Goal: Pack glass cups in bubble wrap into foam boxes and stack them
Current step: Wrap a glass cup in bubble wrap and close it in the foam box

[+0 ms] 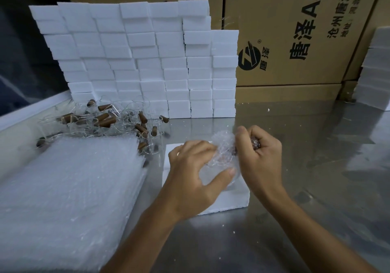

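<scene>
**A glass cup gets its bubble wrap before boxing**

At the centre of the frame, a person's left hand (197,167) cradles a glass cup (219,167) half swathed in bubble wrap (222,146), thumb and fingers curled round its clear body. The right hand (258,146) closes on the far end, fingers bunched tight over the wrapped brown handle. Both work just above an open foam box (228,203) lying on the steel table (295,220).

The wrap looks only partly gathered; the step would go best, by my reckoning, if the loose film is twisted snug round the handle and the rim fully covered before the cup is lowered into the box, so that no bare glass meets the foam.

At lower left sits a thick stack of bubble-wrap sheets (69,188), just beside the box. Beyond it, at middle left, a heap of unwrapped cups (109,120) with brown handles waits. Further back rises a wall of stacked foam boxes (147,61), filling the upper left and centre, with more foam at the right edge. Printed cartons (295,40) close off the top of the frame.
</scene>
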Motion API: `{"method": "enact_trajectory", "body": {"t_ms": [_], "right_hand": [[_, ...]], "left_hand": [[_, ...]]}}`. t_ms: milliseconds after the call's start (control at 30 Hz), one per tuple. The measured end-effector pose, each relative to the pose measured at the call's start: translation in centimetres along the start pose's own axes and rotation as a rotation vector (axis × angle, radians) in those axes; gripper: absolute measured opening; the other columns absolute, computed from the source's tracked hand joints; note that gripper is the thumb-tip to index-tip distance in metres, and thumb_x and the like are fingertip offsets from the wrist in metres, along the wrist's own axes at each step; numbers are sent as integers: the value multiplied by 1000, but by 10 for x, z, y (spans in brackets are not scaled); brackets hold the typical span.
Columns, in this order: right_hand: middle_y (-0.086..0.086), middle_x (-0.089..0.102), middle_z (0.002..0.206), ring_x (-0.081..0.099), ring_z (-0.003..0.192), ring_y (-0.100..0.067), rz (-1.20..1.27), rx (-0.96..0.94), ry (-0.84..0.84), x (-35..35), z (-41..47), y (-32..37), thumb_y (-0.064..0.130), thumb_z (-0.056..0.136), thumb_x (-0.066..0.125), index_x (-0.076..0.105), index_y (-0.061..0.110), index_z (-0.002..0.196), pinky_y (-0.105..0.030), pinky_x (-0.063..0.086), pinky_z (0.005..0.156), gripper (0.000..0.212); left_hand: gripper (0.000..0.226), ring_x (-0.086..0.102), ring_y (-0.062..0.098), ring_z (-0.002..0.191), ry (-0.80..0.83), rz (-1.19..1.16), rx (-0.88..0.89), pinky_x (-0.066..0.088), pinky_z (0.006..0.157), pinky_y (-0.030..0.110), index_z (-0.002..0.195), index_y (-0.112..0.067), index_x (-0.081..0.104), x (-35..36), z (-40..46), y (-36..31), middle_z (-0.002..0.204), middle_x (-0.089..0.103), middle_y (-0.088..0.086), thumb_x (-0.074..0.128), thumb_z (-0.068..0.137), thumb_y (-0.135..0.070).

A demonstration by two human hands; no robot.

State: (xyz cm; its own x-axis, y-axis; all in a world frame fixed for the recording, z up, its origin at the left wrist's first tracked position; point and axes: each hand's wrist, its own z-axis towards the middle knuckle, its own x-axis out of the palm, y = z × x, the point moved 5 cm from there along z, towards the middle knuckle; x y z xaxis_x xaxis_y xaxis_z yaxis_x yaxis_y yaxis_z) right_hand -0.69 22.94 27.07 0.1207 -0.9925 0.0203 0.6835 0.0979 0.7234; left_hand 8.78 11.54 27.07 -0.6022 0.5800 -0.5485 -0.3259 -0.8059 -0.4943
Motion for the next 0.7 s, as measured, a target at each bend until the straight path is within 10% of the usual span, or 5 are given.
{"method": "enact_trajectory", "body": {"t_ms": [167, 333, 467, 533, 700], "right_hand": [[-23, 46, 55, 41, 53, -32, 38, -35, 15, 4, -4, 7, 14, 95, 54, 42, -9, 60, -35, 35, 51, 44], [-12, 47, 53, 44, 47, -4, 84, -6, 50, 7, -8, 3, 5, 97, 54, 43, -5, 59, -14, 34, 51, 42], [8, 45, 50, 41, 47, -2, 143, 45, 13, 5, -5, 0, 12, 100, 53, 44, 11, 57, -14, 35, 50, 43], [13, 44, 51, 39, 48, -5, 236, 132, 5, 4, -1, -3, 17, 102, 54, 44, 16, 58, -18, 37, 48, 45], [-12, 66, 79, 63, 75, -23, 515, 440, 215, 23, -9, -15, 29, 87, 68, 66, -3, 89, -35, 54, 70, 33]], "left_hand": [[36, 61, 24, 79, 93, -214, 8, 47, 79, 48, 82, -5, 70, 2, 2, 4, 76, 65, 1, 59, 90, -39], [18, 58, 1, 69, 274, -498, -127, 44, 72, 22, 73, -33, 69, 5, 0, 10, 69, 63, -16, 61, 88, -34], [22, 65, 15, 79, -89, -437, -154, 53, 69, 37, 84, -23, 67, -4, 2, 13, 84, 67, -6, 76, 74, -40], [49, 64, 6, 96, -321, -485, -286, 55, 67, 22, 98, -35, 57, -6, -1, 18, 104, 59, -23, 83, 59, -47], [40, 73, 22, 89, -298, -882, -485, 60, 64, 40, 98, -34, 62, 7, -3, 32, 103, 70, -5, 82, 63, -37]]}}
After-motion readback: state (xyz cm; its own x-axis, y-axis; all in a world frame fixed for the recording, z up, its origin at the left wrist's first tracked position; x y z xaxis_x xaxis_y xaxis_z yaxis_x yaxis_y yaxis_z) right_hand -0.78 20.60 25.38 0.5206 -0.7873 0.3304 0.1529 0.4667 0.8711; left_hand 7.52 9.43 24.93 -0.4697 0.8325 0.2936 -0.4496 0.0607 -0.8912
